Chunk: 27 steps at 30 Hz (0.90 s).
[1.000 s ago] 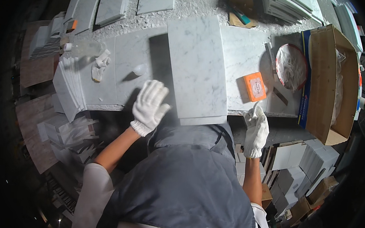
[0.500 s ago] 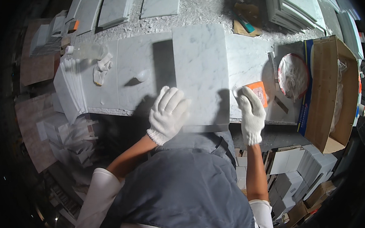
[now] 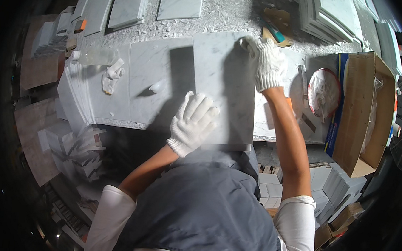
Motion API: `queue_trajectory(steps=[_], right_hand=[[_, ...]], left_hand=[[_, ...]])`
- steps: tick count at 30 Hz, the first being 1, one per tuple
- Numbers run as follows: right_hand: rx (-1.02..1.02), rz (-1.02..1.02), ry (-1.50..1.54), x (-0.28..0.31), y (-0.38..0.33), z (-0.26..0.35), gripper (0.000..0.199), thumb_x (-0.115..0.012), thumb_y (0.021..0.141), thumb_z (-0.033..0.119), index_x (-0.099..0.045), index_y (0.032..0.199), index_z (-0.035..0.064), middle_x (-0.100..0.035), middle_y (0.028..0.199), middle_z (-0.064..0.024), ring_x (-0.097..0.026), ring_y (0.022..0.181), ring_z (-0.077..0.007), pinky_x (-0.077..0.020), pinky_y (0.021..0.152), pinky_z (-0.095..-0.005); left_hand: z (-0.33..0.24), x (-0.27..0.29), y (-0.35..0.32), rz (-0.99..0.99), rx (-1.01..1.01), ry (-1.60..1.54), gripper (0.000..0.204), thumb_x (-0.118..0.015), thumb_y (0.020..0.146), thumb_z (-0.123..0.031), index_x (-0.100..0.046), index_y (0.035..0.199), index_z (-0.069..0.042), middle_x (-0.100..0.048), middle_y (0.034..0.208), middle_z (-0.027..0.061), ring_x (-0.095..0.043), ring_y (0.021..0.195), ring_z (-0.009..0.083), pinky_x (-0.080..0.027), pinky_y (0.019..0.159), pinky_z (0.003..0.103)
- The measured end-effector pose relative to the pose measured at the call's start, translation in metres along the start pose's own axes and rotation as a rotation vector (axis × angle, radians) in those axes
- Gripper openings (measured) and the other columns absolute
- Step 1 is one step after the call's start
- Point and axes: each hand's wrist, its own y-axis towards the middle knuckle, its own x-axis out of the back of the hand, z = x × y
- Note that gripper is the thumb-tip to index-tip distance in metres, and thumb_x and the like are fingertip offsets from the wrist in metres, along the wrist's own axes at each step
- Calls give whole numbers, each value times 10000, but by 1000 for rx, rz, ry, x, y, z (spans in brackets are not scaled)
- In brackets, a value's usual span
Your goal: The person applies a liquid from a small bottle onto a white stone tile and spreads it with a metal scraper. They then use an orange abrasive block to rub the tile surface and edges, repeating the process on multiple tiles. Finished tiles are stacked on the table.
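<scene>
Wearing white knit gloves, the person works both hands over a pale grey-veined marble slab. Slab: centre of the bench, long side running away from the body, near end past the bench's front edge, close to the grey apron. Left hand: palm down across the slab's left edge, toward the near end, fingers loosely spread, no closed grip; can't tell how firmly it presses. Right hand: at the far right corner, fingers bent over the top; can't tell whether it grips the edge or has anything under the glove. Right forearm partly hides an orange block. Right side: round red-rimmed container with clear plastic in it, then open cardboard box. Left side: small translucent cup, crumpled white glove-like item, clear bottle on its side, leaning thin tiles. Beyond the slab: green-handled tool on brown cardboard.
</scene>
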Motion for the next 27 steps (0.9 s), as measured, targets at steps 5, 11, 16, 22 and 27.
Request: queue_trajectory(steps=[5,11,16,22,27], right_hand=[[77,-132,386,-14,-9,-13,196,-558,1016,217,-731,1106,205,-680,982,-171,-703,855,-321,-550,707,-429],[7,358,405,28,-144,-25,389,-511,968,86,-684,1289,223,-707,1031,-152,-667,879,-353,-545,789,-448],[-581,558,716,54,-247,-46,509,-645,970,152,-568,1467,79,-727,1190,-147,-695,1076,-258,-530,974,-340],[-673,436,980,44,-235,-40,665,-636,970,282,-456,1538,-14,-711,1095,-96,-647,996,-141,-499,937,-278],[-399,497,606,45,-203,-5,387,-645,947,252,-596,1310,130,-696,1026,-203,-684,971,-355,-535,875,-430]], left_hand=[[1,-2,4,-168,-38,62,212,-706,793,-166,-690,997,-113,-619,1114,79,-605,1152,268,-521,1023,511],[6,-2,-20,-258,329,-210,137,-733,901,-129,-740,1008,-43,-719,1083,102,-704,1018,261,-569,905,368],[15,-4,-47,-146,781,-671,225,-706,967,-121,-687,1166,-18,-728,1073,124,-715,894,204,-568,805,305],[12,-10,-43,238,998,-628,547,-697,958,-408,-579,1349,-43,-683,1254,192,-667,1140,283,-497,998,392],[15,-2,-31,366,1012,-583,729,-697,903,-562,-541,1395,-48,-669,1287,224,-634,1216,332,-459,1059,427]])
